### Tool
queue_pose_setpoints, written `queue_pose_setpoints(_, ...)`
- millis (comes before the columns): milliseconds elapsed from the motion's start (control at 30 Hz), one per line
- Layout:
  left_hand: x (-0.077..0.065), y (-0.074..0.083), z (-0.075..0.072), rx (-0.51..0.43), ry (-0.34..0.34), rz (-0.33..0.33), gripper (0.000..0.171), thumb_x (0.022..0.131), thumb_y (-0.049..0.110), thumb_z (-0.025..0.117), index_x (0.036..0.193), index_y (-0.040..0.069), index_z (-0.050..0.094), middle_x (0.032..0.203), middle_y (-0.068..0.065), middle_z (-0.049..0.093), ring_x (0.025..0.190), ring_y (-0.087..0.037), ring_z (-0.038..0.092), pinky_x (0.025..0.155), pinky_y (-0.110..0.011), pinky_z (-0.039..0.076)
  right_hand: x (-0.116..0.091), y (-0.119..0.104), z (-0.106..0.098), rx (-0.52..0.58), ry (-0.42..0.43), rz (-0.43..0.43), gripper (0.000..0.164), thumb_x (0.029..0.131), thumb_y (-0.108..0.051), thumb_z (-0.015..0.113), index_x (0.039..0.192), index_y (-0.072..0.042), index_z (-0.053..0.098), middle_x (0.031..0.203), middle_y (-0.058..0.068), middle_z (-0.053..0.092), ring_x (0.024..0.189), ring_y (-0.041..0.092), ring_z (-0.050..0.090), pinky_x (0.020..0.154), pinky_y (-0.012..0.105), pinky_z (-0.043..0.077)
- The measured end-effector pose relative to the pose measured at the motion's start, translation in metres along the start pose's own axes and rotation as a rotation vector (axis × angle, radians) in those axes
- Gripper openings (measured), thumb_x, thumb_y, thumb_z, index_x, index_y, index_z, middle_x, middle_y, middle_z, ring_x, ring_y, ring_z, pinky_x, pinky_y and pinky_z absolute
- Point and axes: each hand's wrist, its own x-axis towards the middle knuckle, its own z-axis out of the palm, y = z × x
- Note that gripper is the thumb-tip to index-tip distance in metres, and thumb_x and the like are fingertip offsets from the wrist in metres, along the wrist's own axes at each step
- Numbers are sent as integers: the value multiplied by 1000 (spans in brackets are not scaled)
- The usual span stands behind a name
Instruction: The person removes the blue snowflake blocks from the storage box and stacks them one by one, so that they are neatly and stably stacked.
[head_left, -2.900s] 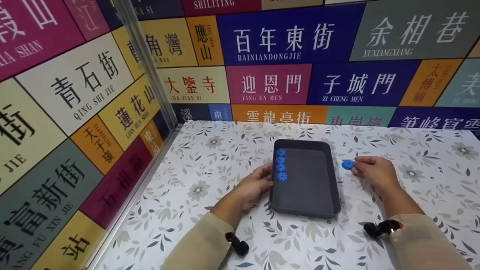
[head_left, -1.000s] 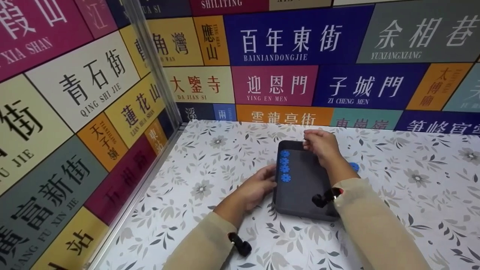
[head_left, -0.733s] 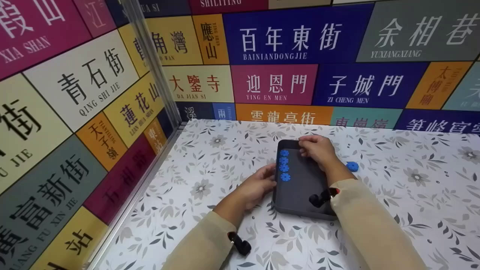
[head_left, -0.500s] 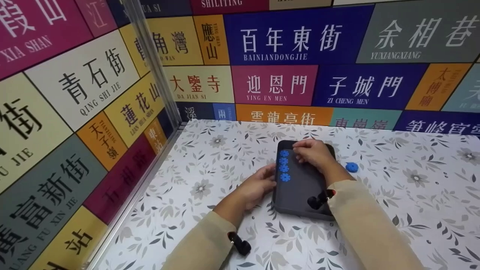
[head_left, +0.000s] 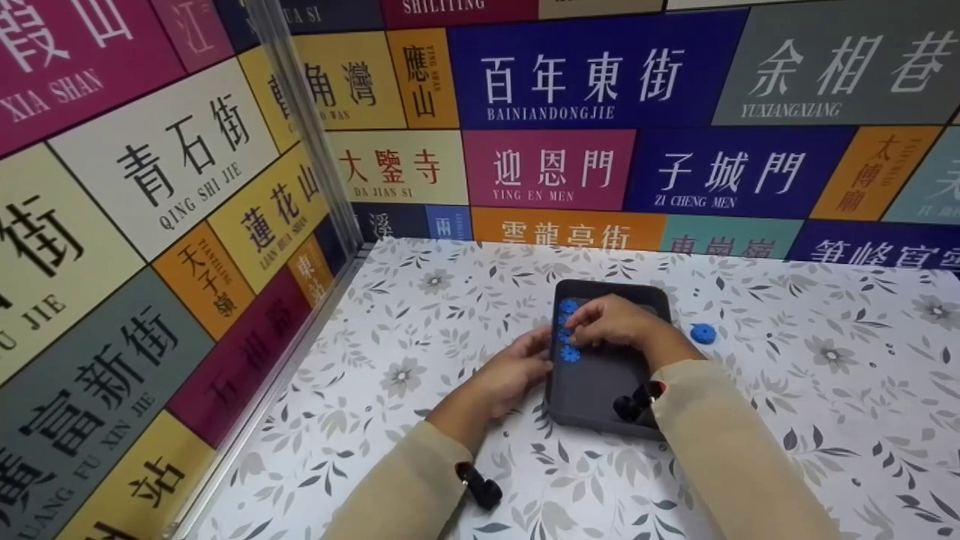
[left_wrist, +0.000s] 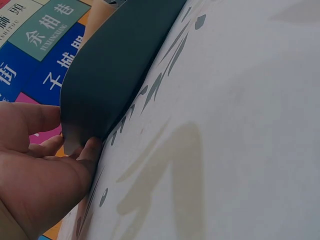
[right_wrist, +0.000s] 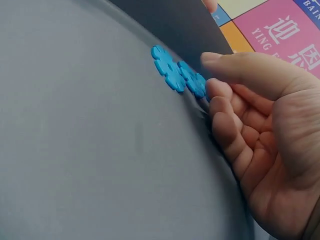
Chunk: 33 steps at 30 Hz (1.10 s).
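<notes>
Since half a second ago, the right hand (head_left: 616, 321) has moved left and nearer, from the far end of the dark tray (head_left: 600, 386) to the row of blue discs (head_left: 570, 354). In the head view the row lies inside the tray along its left wall, the hand partly covering its middle; the left hand (head_left: 510, 379) touches that wall from outside. One loose blue piece (head_left: 703, 333) lies on the floral-patterned desk (head_left: 825, 405), just right of the tray. In the left wrist view, the left grip is spread, finger and thumb apart against the tray wall. In the right wrist view, two notched discs show by the fingertips; the right fingers are curled with the thumb standing apart, and whether that grip has a disc behind the fingertips cannot be told.
</notes>
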Motion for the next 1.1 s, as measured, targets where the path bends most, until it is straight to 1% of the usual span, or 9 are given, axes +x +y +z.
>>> queue_pose_setpoints(100, 0, 0, 0, 3, 0, -2, 71, 98, -4, 55, 165, 12, 39, 172, -14, 40, 157, -30, 44, 131, -46, 37, -1, -2, -1, -48, -26, 6, 38, 84, -19, 89, 118, -7, 80, 88, -7, 76, 79, 9, 66, 72, 23, 56)
queue_pose_setpoints(200, 0, 1, 0, 18, -10, -3, 70, 99, -3, 54, 166, 12, 38, 172, -14, 41, 157, -30, 44, 131, -46, 37, -2, -3, -2, -108, -57, -13, 38, 82, -20, 90, 117, -9, 81, 90, -6, 75, 82, 9, 65, 73, 22, 55)
queue_pose_setpoints(367, -1, 1, 0, 52, -28, 9, 70, 100, -1, 53, 167, 10, 35, 172, -15, 40, 158, -29, 42, 132, -48, 35, -2, -6, -3, -187, -109, -57, 39, 81, -18, 90, 117, -8, 81, 92, -3, 73, 81, 9, 62, 71, 21, 52)
queue_pose_setpoints(500, -1, 1, 0, 47, -24, 10, 70, 100, -2, 53, 167, 10, 36, 172, -14, 39, 158, -30, 41, 132, -48, 35, -2, -7, -2, -217, -137, -60, 39, 81, -16, 90, 118, -8, 81, 92, -2, 72, 83, 10, 60, 71, 21, 51)
queue_pose_setpoints(667, 0, -1, 0, 29, -15, 9, 71, 98, -4, 53, 166, 9, 37, 172, -15, 39, 159, -31, 41, 132, -49, 35, 0, -7, -1, -264, -135, -67, 37, 80, -16, 90, 116, -10, 83, 96, 1, 71, 85, 11, 60, 72, 22, 50)
queue_pose_setpoints(867, 1, -1, 0, 21, -12, 17, 71, 97, -6, 52, 165, 7, 38, 171, -15, 41, 158, -32, 42, 131, -48, 36, 2, -8, 0, -346, -131, -79, 36, 82, -22, 90, 117, -16, 84, 107, 6, 68, 91, 14, 58, 79, 26, 49)
queue_pose_setpoints(967, 0, -1, 0, 16, -11, 16, 71, 97, -6, 52, 165, 8, 38, 171, -15, 41, 158, -32, 42, 131, -49, 36, 2, -9, 1, -366, -129, -82, 35, 81, -23, 89, 115, -18, 84, 107, 6, 68, 91, 15, 59, 79, 27, 49)
queue_pose_setpoints(1100, 0, -1, 0, 14, -9, 12, 71, 97, -7, 52, 165, 8, 38, 171, -15, 41, 158, -32, 43, 131, -49, 36, 1, -10, 2, -371, -129, -96, 33, 81, -22, 88, 114, -17, 84, 104, 4, 67, 90, 14, 58, 79, 26, 49)
